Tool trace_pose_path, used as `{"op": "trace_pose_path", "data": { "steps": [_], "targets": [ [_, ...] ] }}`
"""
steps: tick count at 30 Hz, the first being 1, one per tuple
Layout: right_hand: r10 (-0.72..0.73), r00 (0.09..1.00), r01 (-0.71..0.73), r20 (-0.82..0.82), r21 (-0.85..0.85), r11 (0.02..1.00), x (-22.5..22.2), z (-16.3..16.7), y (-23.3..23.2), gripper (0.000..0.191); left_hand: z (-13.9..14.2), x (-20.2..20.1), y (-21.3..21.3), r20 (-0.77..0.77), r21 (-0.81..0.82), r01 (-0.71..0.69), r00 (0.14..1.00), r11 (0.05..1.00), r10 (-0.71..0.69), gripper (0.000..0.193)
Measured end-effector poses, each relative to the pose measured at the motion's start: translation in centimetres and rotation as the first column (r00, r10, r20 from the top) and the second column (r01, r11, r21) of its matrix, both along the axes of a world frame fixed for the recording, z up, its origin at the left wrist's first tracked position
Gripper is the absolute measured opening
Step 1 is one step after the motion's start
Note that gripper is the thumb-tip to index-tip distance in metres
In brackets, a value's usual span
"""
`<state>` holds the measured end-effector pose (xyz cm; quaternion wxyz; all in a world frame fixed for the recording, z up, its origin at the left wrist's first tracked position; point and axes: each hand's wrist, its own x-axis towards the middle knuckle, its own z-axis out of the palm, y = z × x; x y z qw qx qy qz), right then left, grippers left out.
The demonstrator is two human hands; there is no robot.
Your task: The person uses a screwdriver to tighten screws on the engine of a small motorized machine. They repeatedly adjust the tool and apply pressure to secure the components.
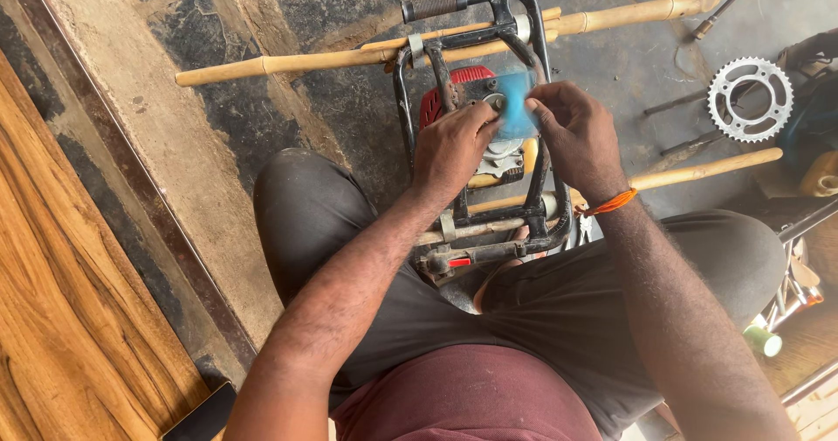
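head | left hand [452, 144], right hand [572, 131] pinch one blue cloth [517, 105] | one sprocket [750, 99]

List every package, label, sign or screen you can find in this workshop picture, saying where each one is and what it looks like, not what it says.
Dark flat slab, possibly a phone: bottom edge, on the wooden board at the left; black, no lit display.
Yellow container: right edge, beside the sprocket; rounded, plain.
No labels or signs are visible.
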<state>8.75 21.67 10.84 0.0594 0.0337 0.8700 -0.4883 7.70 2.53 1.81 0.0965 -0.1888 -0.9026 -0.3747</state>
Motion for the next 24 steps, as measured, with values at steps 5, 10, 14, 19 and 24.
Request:
{"op": "trace_pose_path", "data": {
  "steps": [5,10,14,19,24],
  "targets": [
    [0.011,1.000,-0.011,0.026,0.033,0.999,0.0,0.1,-0.2,0.033,0.6,-0.3,0.2,0.022,0.028,-0.055,0.998,0.998,0.055,0.032],
    [0.023,1.000,-0.023,0.013,0.031,0.999,-0.1,-0.3,0.3,0.033,-0.1,0.2,-0.8,0.163,0.119,0.083,0.981,0.989,-0.102,0.037],
    [0.013,0.999,-0.014,0.045,0.013,1.000,0.0,-0.7,0.6,0.033,-1.3,0.2,-0.9,-0.030,0.026,0.069,0.997,0.997,-0.068,0.025],
    [0.026,0.999,-0.028,0.042,0.061,0.998,-0.1,-0.7,0.5,0.036,-0.1,-0.9,0.2,0.087,-0.081,-0.038,0.995,0.996,0.045,0.043],
    [0.020,0.997,-0.025,0.077,0.070,0.997,-0.3,-0.5,0.5,0.037,1.5,-0.2,-0.5,0.096,0.179,0.116,0.986,0.977,-0.134,0.037]
  ]
}}
